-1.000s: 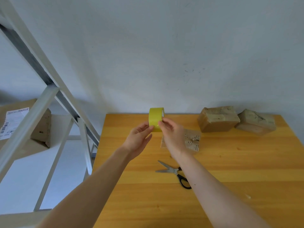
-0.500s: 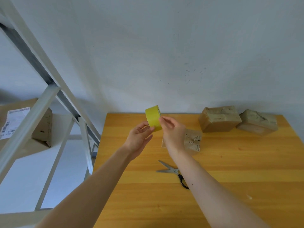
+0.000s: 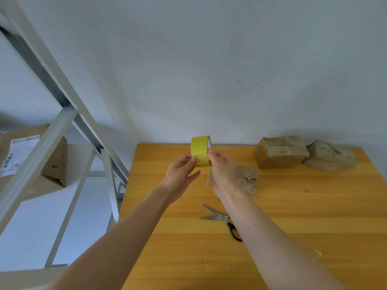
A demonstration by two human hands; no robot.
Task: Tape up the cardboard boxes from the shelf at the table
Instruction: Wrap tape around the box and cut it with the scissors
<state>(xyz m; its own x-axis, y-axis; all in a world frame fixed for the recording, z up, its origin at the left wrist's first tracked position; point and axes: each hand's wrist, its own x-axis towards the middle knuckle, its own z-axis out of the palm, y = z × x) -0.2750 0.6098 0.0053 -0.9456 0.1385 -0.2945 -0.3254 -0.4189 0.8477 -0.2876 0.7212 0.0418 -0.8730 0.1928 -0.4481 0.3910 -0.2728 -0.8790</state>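
A roll of yellow tape [image 3: 199, 151] is held up above the wooden table [image 3: 314, 216], between both hands. My left hand [image 3: 181, 174] pinches its lower left side with thumb and fingers. My right hand [image 3: 222, 170] pinches the roll's right edge with its fingertips. Behind my right hand a small cardboard box [image 3: 246, 181] lies on the table, partly hidden. Two larger brown boxes wrapped in tape stand at the back right, one [image 3: 281, 151] beside the other [image 3: 328, 158].
Scissors [image 3: 222, 219] with black handles lie on the table under my right forearm. A grey metal shelf frame [image 3: 52, 130] stands at the left, with a cardboard box [image 3: 27, 155] bearing a white label on it. A white wall rises behind the table.
The tape roll has been turned between my hands, from tilted left to more upright with its open core facing right. Both hands stay at the same place.
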